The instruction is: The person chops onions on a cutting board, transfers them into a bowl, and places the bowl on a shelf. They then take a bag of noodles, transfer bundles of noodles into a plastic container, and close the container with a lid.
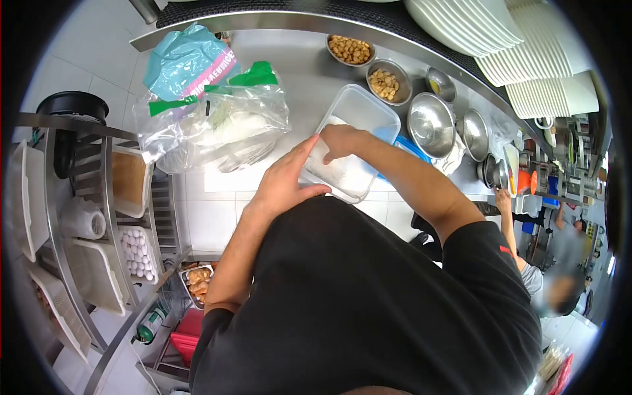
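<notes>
A clear plastic container (368, 108) stands at the near edge of the steel counter with white material (332, 172), perhaps powder, in its near part. Along the container's left side lies my left hand (284, 176), fingers stretched out and thumb spread near the close rim. My right hand (339, 141) reaches down inside the container, over the white contents. Its fingertips are partly hidden, so I cannot make out whether they hold anything.
Left of the container lie clear plastic bags (217, 125) and a teal bag (184, 62). Behind it are bowls of brown pieces (351, 49) and nuts (385, 85). Steel bowls (431, 125) stand right. Plates (520, 59) fill the shelf above. Another person (533, 280) works at right.
</notes>
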Demonstrator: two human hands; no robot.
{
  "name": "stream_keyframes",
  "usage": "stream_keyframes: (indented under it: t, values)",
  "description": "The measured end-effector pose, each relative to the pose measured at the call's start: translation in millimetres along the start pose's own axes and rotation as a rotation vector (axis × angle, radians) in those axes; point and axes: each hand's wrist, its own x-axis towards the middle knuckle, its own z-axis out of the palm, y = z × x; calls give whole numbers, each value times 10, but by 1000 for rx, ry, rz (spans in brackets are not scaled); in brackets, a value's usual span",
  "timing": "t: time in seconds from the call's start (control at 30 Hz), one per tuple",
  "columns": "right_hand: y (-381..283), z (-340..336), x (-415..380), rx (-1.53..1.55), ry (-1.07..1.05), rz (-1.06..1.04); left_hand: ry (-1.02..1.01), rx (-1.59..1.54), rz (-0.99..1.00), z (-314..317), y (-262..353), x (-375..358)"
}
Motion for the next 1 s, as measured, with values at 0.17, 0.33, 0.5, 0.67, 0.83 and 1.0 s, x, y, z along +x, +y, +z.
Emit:
stream_keyframes:
  t: [0.17, 0.33, 0.5, 0.67, 0.83, 1.0]
  values:
    - [-112, -259, -682, 251, 213, 2, 125, 77, -49, 43, -32, 35]
    - [162, -569, -2367, 800, 487, -14, 80, 91, -55, -266, 32, -63]
    - [357, -82, -4299, 889, 1084, -975, -227, -142, -302, -695, -110, -593]
    - [-280, -490, -4688, 755, 1093, -1431, -259, 171, -643, -1093, -355, -751]
    - [-535, -904, -3401, 887, 1043, -414, -4, 422, -547, -1488, -834, -985]
    - [-1329, -1597, -2082, 408, 1014, -796, 8, 273, -495, -1431, -513, -700]
